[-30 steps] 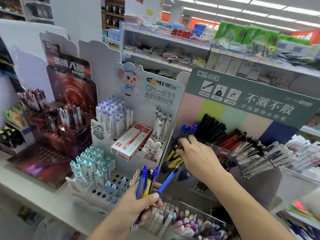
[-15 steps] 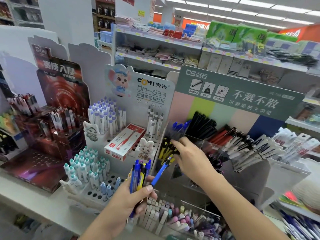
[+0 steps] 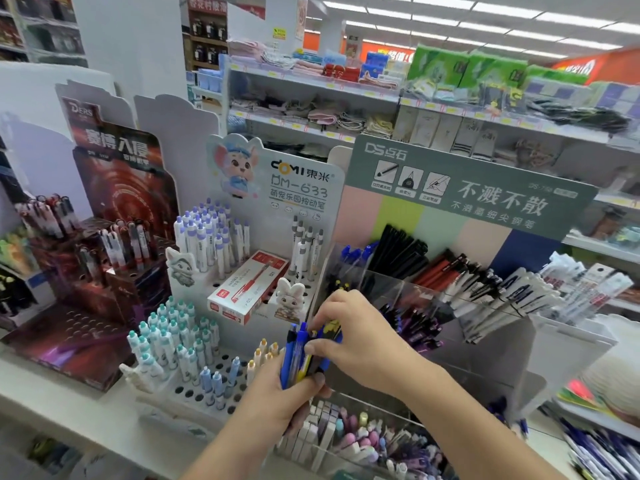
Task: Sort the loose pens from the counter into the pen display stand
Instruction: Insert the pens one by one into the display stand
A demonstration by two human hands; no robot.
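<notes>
My left hand (image 3: 277,400) grips an upright bundle of blue, yellow and black pens (image 3: 294,358) low in the middle. My right hand (image 3: 349,334) has its fingers on the top of that bundle, pinching a blue pen (image 3: 329,336) there. Right behind the hands stands the clear multi-compartment pen display stand (image 3: 401,289) under a green header card; it holds blue, black, red and white pens in slanted rows. Its lower left compartment with yellow-and-black pens (image 3: 337,285) is partly hidden by my right hand.
A white peg-hole pen stand (image 3: 214,375) with teal, lilac and grey pens and a red pen box (image 3: 247,287) sits left of the hands. A dark red display (image 3: 104,265) stands farther left. A clear bin of erasers (image 3: 346,438) lies below. Store shelves (image 3: 311,88) rise behind.
My right hand drew back from the display stand's compartment down to the bundle in my left hand. The single blue pen that stuck out sideways is now against the bundle.
</notes>
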